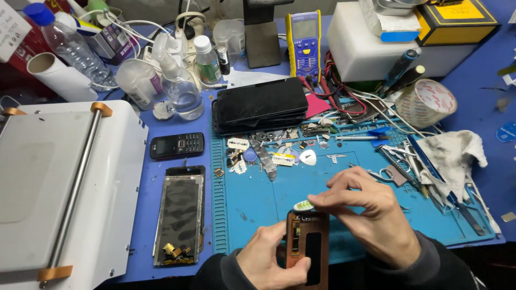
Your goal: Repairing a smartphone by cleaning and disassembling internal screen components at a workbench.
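Observation:
My left hand (269,258) grips an opened phone body (312,247) with a copper-coloured frame, holding it upright near the front edge of the blue work mat (344,188). My right hand (365,212) hovers over the phone's top end, its fingertips pinching a small white and green pick (303,205) against the top edge. The phone's lower part is cut off by the frame's bottom.
A detached phone screen (179,217) lies left of the mat, a small black keypad phone (177,145) above it. A white machine (59,188) fills the left. Black phone panels (260,104), a yellow multimeter (304,45), tape roll (427,102), bottles, tweezers and a rag crowd the back.

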